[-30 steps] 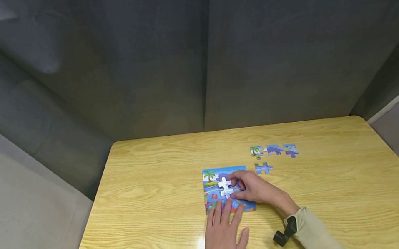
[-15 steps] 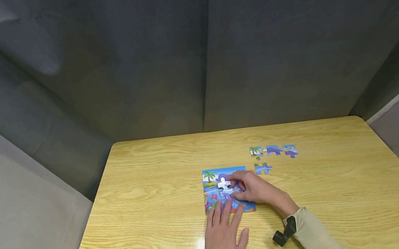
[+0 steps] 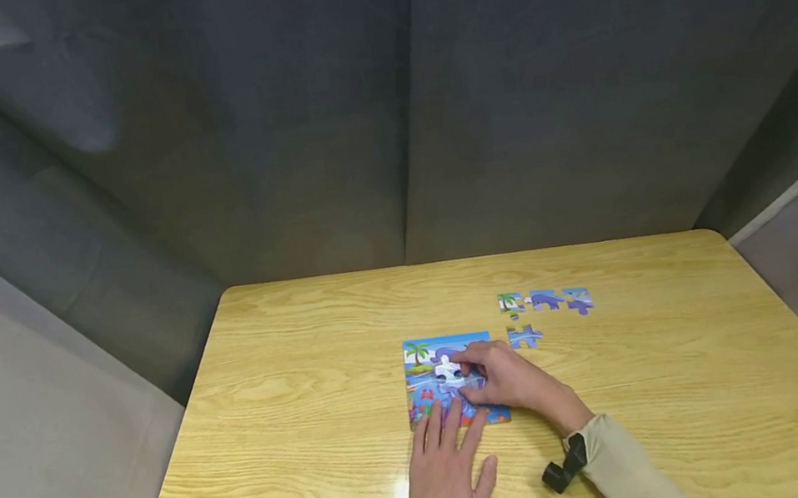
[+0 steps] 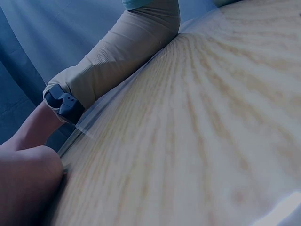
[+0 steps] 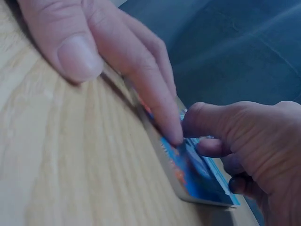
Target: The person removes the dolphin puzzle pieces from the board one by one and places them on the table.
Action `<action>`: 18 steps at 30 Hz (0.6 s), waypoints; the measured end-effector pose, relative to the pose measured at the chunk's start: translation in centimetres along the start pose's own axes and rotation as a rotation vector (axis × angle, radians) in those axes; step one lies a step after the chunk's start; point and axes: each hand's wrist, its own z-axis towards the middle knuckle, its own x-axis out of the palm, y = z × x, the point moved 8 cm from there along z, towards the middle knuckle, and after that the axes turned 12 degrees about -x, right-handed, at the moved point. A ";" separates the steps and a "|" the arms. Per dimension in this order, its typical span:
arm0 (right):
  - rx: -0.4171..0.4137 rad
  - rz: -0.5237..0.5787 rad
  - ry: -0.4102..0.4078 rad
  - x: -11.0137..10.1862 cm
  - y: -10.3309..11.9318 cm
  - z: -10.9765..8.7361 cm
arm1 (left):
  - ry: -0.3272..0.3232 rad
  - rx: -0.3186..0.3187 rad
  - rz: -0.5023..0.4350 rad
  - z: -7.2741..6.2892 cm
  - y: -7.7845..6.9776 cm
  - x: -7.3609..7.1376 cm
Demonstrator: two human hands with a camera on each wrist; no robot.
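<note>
A square picture board (image 3: 418, 356) with a palm tree, sea and a crab lies on the table. Over its middle, my right hand (image 3: 504, 374) pinches a puzzle piece (image 3: 448, 369) between thumb and curled forefinger. The piece looks pale from glare, and its right side is hidden by the fingers. My left hand (image 3: 445, 468) lies with fingers spread and straight, its fingertips on the board's near edge. In the right wrist view, the board (image 5: 207, 192) shows beneath both hands, and the piece is hidden. The left wrist view has only the side of the left hand (image 4: 28, 179).
To the right of the board lie loose puzzle pieces: a palm tree piece (image 3: 509, 303), two purple ones (image 3: 545, 299) in the same row, and a blue one (image 3: 524, 337) nearer. The wooden table (image 3: 297, 397) ends at dark curtains (image 3: 298, 170) behind.
Both hands stay nearly where they were, the right still pinching the piece. The bright glare on the piece's lower part has faded. The whole head view has shifted slightly.
</note>
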 end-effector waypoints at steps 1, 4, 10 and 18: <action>-0.012 -0.026 -0.005 0.0 0.0 0.0 | 0.001 -0.002 0.003 0.0 0.0 0.0; -0.051 -0.125 -0.024 0.1 0.1 -0.1 | -0.005 -0.001 0.009 0.1 0.0 0.0; -0.090 -0.232 -0.056 -0.1 0.2 -0.2 | -0.023 0.014 0.001 0.1 -0.1 -0.2; -0.022 -0.177 -0.074 -0.2 -0.6 -0.6 | -0.014 -0.005 -0.002 0.0 0.0 -0.1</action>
